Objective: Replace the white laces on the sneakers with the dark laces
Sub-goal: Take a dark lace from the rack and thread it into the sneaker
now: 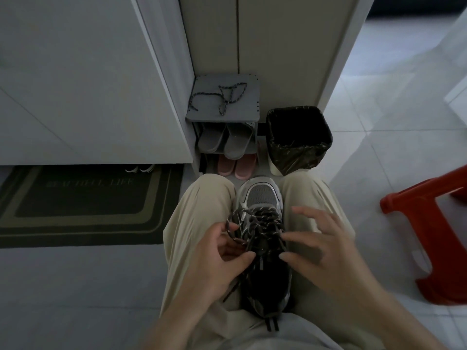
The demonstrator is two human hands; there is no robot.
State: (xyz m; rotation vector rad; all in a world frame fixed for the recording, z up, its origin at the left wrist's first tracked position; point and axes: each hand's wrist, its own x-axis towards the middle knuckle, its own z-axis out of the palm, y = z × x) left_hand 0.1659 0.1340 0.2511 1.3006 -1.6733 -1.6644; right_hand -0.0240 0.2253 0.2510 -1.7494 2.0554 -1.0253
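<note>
A grey and black sneaker [261,195] stands between my knees, toe pointing away from me. A dark speckled lace [262,218] is threaded through its eyelets and bunched over the tongue. My left hand [222,256] pinches a loop of that lace at the shoe's left side. My right hand [321,248] hovers over the right side of the shoe with fingers spread, its fingertips near the lace. A second dark lace [219,96] lies loose on top of a small grey shoe rack [202,107] ahead.
The rack holds grey slippers [225,141] and pink slippers [237,164]. A bin with a black liner [299,140] stands to its right. A red plastic stool [429,223] is at my right. A dark doormat [83,205] lies at left under a white cabinet door.
</note>
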